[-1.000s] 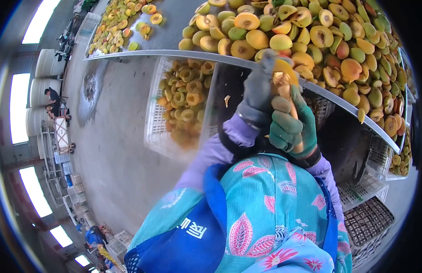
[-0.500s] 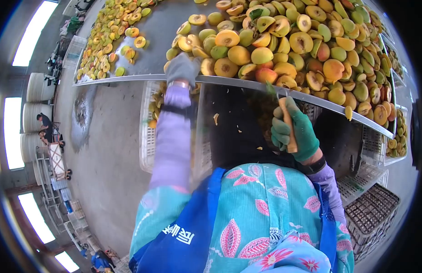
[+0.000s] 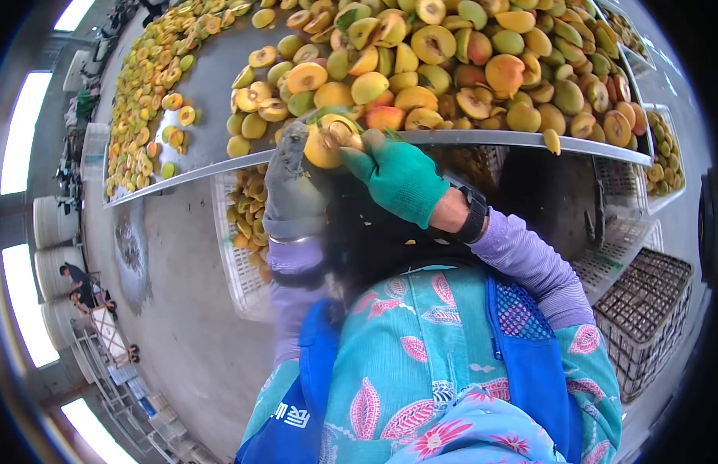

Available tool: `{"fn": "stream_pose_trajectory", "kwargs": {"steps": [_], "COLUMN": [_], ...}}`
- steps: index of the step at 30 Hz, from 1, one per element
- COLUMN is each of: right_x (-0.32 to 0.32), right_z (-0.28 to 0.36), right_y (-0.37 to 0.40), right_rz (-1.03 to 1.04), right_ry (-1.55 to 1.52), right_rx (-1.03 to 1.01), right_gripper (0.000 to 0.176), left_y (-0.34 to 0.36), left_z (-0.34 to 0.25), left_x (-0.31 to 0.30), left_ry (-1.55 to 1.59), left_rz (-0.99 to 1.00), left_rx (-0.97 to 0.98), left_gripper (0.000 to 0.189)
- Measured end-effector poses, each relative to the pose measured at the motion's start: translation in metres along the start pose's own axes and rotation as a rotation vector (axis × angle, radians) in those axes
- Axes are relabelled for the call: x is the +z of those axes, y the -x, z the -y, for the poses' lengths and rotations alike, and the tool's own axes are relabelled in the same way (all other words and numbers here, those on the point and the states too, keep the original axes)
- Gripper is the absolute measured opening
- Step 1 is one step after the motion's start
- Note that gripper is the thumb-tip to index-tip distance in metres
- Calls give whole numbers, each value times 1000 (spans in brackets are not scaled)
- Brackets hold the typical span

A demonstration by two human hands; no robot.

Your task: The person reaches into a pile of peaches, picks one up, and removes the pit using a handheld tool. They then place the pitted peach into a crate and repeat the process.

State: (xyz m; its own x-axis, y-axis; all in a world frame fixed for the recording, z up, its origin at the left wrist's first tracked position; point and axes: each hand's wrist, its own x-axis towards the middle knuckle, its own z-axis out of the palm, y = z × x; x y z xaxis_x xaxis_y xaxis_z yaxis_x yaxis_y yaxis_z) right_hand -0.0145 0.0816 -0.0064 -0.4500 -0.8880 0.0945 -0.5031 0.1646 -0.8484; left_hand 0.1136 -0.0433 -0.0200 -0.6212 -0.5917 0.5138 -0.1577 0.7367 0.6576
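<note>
My left hand (image 3: 295,185), in a grey glove, is closed around a halved yellow fruit (image 3: 328,141) at the table's front edge, cut face up. My right hand (image 3: 397,174), in a green glove, reaches in from the right, its fingers closed at the fruit's cut face. The wooden-handled tool is hidden in or behind the right hand. Behind both hands, a heap of halved yellow, green and reddish fruit (image 3: 444,66) lies on the metal table (image 3: 227,93).
Below the table's edge at left stands a white crate (image 3: 239,271) of fruit pieces. More fruit fills a crate (image 3: 663,158) at right, near a dark stacked crate (image 3: 643,309). A person (image 3: 80,284) is far off at left beside a cart.
My left hand has come back toward me with a halved fruit in it. My right hand has moved left and up to meet it. The view has shifted to the right.
</note>
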Motion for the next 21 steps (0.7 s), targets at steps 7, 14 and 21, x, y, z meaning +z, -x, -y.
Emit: {"fn": "stream_pose_trajectory", "kwargs": {"steps": [7, 14, 21], "right_x": [-12, -16, 16], "right_z": [1, -3, -20], "right_y": [22, 34, 37], "right_rz": [-96, 81, -80], "right_ry": [2, -46, -575], "right_rx": [19, 59, 85], "right_gripper": [40, 44, 41], "left_y": [-5, 1, -6], "left_z": [-40, -40, -73], "left_x": [26, 41, 59], "left_ry": [76, 144, 986], "left_rz": [33, 53, -117], "left_rx": [-19, -149, -485], "left_gripper": [25, 33, 24]}}
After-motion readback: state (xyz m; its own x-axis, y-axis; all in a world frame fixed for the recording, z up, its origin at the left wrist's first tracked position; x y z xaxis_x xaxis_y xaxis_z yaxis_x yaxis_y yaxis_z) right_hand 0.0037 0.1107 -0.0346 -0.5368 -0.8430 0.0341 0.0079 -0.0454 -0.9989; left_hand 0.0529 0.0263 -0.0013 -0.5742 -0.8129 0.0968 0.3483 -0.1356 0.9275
